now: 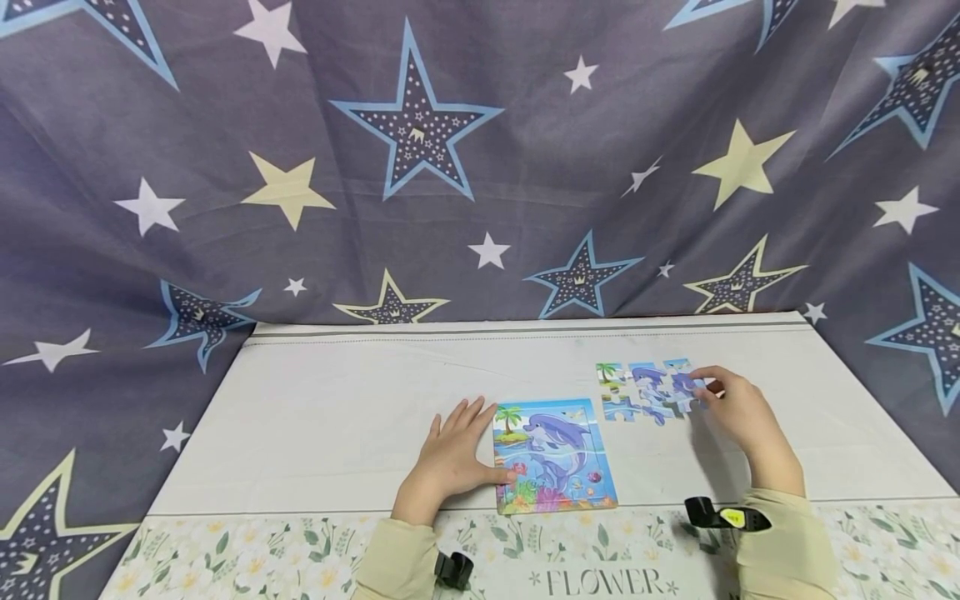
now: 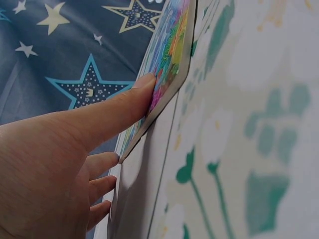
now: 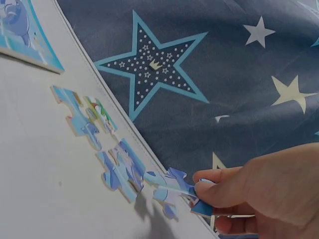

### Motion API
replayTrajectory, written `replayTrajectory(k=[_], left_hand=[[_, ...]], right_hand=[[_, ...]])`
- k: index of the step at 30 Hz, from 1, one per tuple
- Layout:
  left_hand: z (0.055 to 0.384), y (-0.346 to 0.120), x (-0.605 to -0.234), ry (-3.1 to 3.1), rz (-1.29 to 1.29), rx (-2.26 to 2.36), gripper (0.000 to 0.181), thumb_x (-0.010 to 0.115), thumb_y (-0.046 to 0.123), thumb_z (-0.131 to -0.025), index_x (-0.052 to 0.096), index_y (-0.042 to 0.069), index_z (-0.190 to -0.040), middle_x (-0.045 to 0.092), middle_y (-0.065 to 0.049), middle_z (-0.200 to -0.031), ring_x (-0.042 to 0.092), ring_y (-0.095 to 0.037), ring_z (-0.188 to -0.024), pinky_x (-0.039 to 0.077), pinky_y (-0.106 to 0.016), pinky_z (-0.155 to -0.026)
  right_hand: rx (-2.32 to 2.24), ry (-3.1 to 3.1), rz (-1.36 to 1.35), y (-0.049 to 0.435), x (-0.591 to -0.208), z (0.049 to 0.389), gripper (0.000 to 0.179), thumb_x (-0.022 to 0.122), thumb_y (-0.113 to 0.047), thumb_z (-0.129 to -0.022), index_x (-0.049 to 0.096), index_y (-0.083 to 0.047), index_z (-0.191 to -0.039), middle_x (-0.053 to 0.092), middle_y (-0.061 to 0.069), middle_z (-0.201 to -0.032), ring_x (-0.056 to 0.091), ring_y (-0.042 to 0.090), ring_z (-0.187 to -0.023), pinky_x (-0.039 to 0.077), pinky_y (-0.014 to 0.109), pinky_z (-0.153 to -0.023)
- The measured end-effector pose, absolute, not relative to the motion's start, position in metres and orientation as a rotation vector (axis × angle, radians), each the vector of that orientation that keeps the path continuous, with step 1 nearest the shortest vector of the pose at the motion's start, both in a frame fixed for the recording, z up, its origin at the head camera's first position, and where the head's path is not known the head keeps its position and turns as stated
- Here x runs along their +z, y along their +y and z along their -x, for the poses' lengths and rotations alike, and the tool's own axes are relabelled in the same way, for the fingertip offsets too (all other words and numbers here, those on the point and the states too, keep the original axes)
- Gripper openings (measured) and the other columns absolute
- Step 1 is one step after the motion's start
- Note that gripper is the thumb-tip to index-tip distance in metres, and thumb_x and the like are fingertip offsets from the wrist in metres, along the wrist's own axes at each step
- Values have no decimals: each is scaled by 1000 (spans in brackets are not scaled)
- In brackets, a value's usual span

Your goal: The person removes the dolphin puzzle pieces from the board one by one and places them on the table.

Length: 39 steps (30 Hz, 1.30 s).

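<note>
A square dolphin puzzle board (image 1: 604,468), printed with a palm tree and coral, lies in front of me. Beside its left edge my left hand (image 1: 450,462) rests with fingers spread, and its thumb (image 2: 142,88) lies over the board's edge. To the board's right are several loose jigsaw pieces (image 1: 619,408), grouped close together. My right hand (image 1: 746,417) pinches a blue and purple puzzle piece (image 3: 172,188) between thumb and fingers at the right end of this group. Part of the pinched piece is hidden behind the fingertips.
A white table covering (image 1: 360,417) spreads under everything, with a floral strip and the word FLOWER (image 1: 607,582) along the front. Behind the table's back edge hangs a dark curtain (image 1: 517,200) with stars, which also comes down at both sides.
</note>
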<state>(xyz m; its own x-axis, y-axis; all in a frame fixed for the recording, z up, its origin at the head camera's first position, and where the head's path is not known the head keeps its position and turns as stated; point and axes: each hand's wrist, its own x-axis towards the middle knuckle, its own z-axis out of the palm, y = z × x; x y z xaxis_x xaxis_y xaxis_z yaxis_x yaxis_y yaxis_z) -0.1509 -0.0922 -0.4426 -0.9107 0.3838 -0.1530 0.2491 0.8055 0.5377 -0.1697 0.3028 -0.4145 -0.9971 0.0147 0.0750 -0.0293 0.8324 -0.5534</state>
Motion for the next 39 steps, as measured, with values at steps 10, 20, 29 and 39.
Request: replayTrajectory(k=[10,20,29,39], left_hand=[[150,-92,-445,2740,-487,760,106,81,57,-72,32,12,-156,22,-10,-163,13,-34,-150,3,-61,-118],[150,-91,-445,2747,-486,744,106,81,56,-73,32,12,-156,22,-10,-163,13,-34,-150,3,-61,-118],[151,-91,-444,2744,-505,736,106,80,56,-74,31,12,-156,20,-10,-163,12,-34,-150,2,-61,-118],[149,-91,-444,2714,-547,736,102,76,53,-81,27,7,-157,16,-15,-164,8,-34,-151,3,-58,-119]], right_hand=[[848,-2970,167,311,-426,168,33,61,-11,-98,59,5,-126,67,26,-94,63,38,-79,47,52,-66],[860,-2946,370,312,-437,167,32,59,-15,-99,60,7,-121,65,28,-102,62,42,-87,47,52,-68],[866,-2912,348,310,-438,168,33,61,-16,-97,61,7,-120,63,29,-103,60,43,-88,46,54,-70],[934,-2825,191,290,-429,173,31,63,-16,-96,64,5,-118,65,24,-100,59,34,-79,44,40,-64]])
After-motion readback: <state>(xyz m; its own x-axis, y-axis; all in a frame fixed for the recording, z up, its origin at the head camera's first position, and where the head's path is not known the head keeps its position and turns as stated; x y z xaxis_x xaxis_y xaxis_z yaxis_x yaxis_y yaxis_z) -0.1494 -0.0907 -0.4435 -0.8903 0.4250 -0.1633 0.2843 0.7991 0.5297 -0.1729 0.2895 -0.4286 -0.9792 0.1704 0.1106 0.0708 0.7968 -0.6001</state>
